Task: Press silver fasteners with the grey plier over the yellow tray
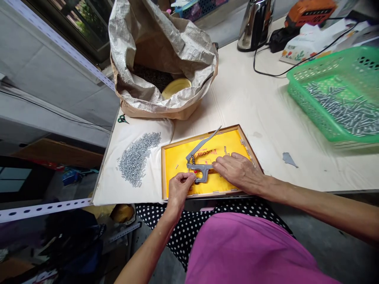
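While both hands work low over the tray, the grey lever tool lies btwn them, its long arm tilted up & away from the person. L hand is at the tool's L end, thumb & forefinger pinched together by a sm. red part (can't tell if anything's held btwn them). R hand has its fingers curled shut on the tool's R end, palm down, w/ a few sm. metal pcs just beyond its knuckles.

Under all that: shallow tray w/ yellow lining, at the near edge of the desk; more sm. pcs along its R side. To the L, a curved heap of metal pcs on white cloth, green-handled scissors past it. Beyond the tray, a big open sack w/ a yellow bowl inside. Off to the R, a grey scrap, then a green basket w/ loose metal pcs. Far back: shiny kettle, orange device, flowered box & black cord.
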A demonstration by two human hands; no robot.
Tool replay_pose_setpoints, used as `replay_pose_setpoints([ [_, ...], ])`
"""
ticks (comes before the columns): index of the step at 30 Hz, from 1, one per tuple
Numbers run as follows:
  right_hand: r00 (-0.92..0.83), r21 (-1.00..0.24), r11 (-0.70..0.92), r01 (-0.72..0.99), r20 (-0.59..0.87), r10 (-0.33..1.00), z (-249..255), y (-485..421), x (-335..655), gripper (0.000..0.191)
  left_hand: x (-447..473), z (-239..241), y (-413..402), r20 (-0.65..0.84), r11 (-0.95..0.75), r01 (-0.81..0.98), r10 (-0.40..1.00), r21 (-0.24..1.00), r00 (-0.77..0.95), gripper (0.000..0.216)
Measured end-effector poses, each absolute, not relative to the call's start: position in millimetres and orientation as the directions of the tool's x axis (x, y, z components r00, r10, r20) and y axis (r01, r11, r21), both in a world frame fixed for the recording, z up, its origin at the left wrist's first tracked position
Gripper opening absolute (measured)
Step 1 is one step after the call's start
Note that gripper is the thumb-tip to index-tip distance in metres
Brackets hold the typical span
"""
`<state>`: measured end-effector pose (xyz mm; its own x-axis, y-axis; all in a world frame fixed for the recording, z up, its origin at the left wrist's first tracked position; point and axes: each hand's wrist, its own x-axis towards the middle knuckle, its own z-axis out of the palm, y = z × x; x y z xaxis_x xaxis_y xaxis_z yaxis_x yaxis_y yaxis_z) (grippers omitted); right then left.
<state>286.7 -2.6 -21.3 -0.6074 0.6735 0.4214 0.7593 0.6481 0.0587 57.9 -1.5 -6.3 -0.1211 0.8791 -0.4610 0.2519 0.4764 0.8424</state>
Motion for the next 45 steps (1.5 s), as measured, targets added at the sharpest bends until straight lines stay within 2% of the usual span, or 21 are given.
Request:
replay_pose_setpoints([
  [8,-0.566,-0.011,0.629,0.777,0.426,0.706,-29.0,0.8,280.9,0.022,57.8,-4.9,4.6,-0.526,0.533,0.269,0.844,0.802,-0.102,0.028],
  [12,-0.57,-0.074,0.637,0.767,0.376,0.73,-35.8,4.7,277.0,0.025,56.1,4.1,13.3,-0.625,0.612,0.359,0.775,0.704,-0.094,0.018],
  [19,-0.554,-0.141,0.609,0.78,0.294,0.779,-44.8,5.0,272.1,0.024,51.2,13.7,19.9,-0.762,0.683,0.481,0.646,0.55,-0.046,0.022],
  [26,-0.573,-0.077,0.603,0.794,0.236,0.785,-40.7,3.9,265.5,0.023,52.8,14.5,21.1,-0.78,0.688,0.5,0.625,0.526,-0.038,0.019],
  [30,-0.575,-0.125,0.604,0.787,0.203,0.792,-35.9,12.9,269.5,0.013,52.7,15.0,19.1,-0.775,0.69,0.479,0.631,0.542,-0.032,0.025],
  [31,-0.57,-0.142,0.601,0.786,0.211,0.794,-34.7,17.8,271.8,0.018,52.7,15.3,18.7,-0.775,0.69,0.479,0.632,0.543,-0.031,0.026],
  [34,-0.568,-0.156,0.608,0.779,0.237,0.788,-31.5,37.1,279.4,0.065,53.0,15.9,18.1,-0.776,0.687,0.485,0.63,0.541,-0.025,0.027],
  [36,-0.594,-0.151,0.626,0.765,0.209,0.777,-29.3,49.9,283.0,0.083,53.0,15.5,18.2,-0.773,0.683,0.487,0.634,0.544,-0.025,0.027],
  [40,-0.632,-0.16,0.642,0.75,0.116,0.766,-24.0,63.3,284.5,0.081,49.8,12.5,16.5,-0.768,0.679,0.488,0.64,0.549,-0.028,0.026],
  [42,-0.63,-0.159,0.639,0.753,0.107,0.769,-22.2,63.6,284.1,0.077,47.1,11.4,12.8,-0.749,0.639,0.545,0.662,0.542,-0.031,0.025],
  [43,-0.629,-0.158,0.637,0.754,0.106,0.77,-21.8,62.9,283.8,0.074,46.2,11.3,10.1,-0.706,0.579,0.608,0.707,0.543,-0.041,0.024],
  [45,-0.632,-0.158,0.64,0.752,0.102,0.768,-21.4,60.3,283.4,0.065,46.8,11.6,4.5,-0.504,0.34,0.766,0.863,0.545,-0.024,0.022],
])
